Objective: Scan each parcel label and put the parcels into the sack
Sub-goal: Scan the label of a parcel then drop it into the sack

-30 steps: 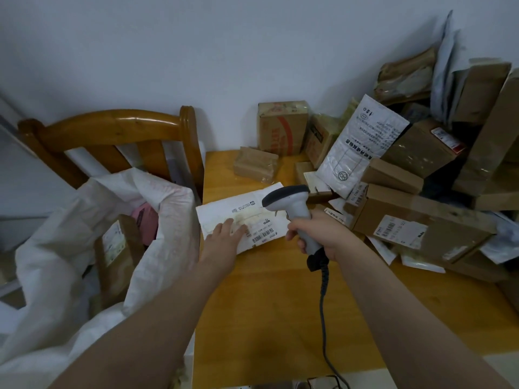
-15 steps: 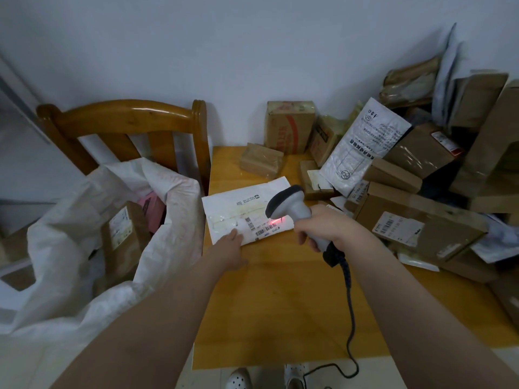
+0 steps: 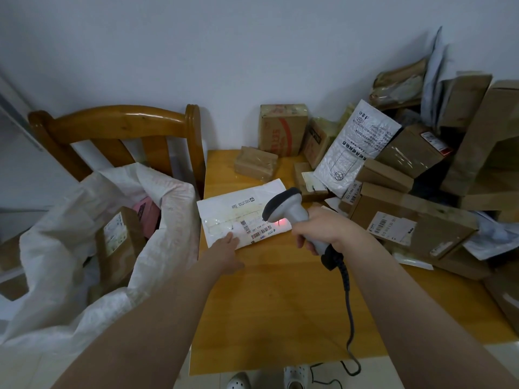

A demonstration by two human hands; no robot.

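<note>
The left hand [image 3: 224,247] presses flat fingers on the white mailer [image 3: 238,211] near the counter's [image 3: 280,304] left edge, steadying its label [image 3: 261,231]. The right hand [image 3: 323,230] grips the barcode scanner [image 3: 283,206], which throws red light there. The sack [image 3: 70,262] gapes alongside.

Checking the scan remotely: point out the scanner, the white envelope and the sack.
scanner [image 3: 292,207], head view, on the grey top of its head.
white envelope [image 3: 224,211], head view, on its bare upper face.
sack [image 3: 59,262], head view, on its white near wall.
</note>
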